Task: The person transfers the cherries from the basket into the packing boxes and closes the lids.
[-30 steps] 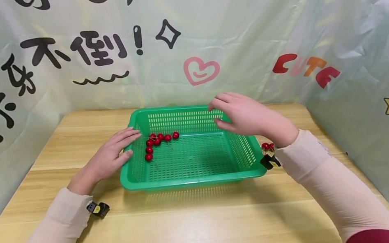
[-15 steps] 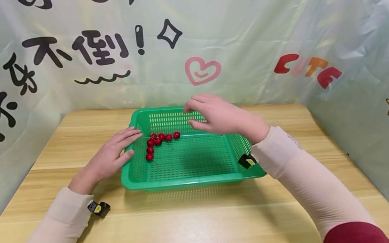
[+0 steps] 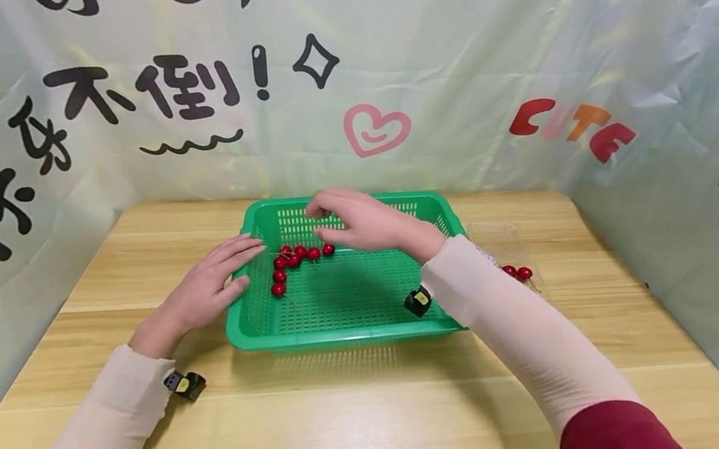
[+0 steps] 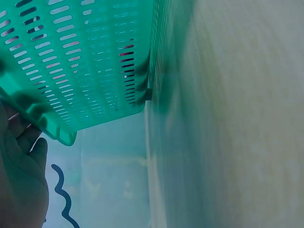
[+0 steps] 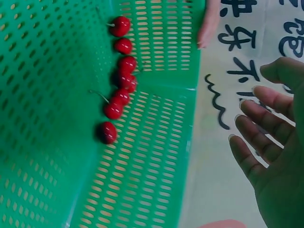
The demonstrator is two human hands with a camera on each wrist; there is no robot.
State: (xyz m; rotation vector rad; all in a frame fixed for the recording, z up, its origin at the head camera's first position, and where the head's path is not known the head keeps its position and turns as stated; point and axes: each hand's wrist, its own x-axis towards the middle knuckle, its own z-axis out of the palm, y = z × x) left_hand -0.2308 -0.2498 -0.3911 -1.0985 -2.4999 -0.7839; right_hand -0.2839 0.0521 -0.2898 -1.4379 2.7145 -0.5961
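A green plastic basket [image 3: 348, 337] with slotted walls stands on the wooden table. Several red cherries [image 3: 279, 289], some with stems, lie along its left and far sides; in the right wrist view the cherries [image 5: 112, 109] form a row by the wall. My left hand [image 3: 210, 288] rests on the basket's left rim with straight fingers; the left wrist view shows the hand [image 4: 23, 166] at the rim from outside. Above the basket's far half is my right hand [image 3: 366, 220], fingers spread and loosely bent, holding nothing, as the right wrist view confirms.
Right of the basket, partly behind my right sleeve, sits a clear plastic container [image 3: 495, 236] with red cherries [image 3: 523, 273] at its near end. A printed fabric backdrop [image 3: 451, 89] rises behind the table [image 3: 279, 435] and on both sides.
My right hand has moved left across the basket, from its right end to over the middle. The container at the right has come into view. My left hand stays on the rim.
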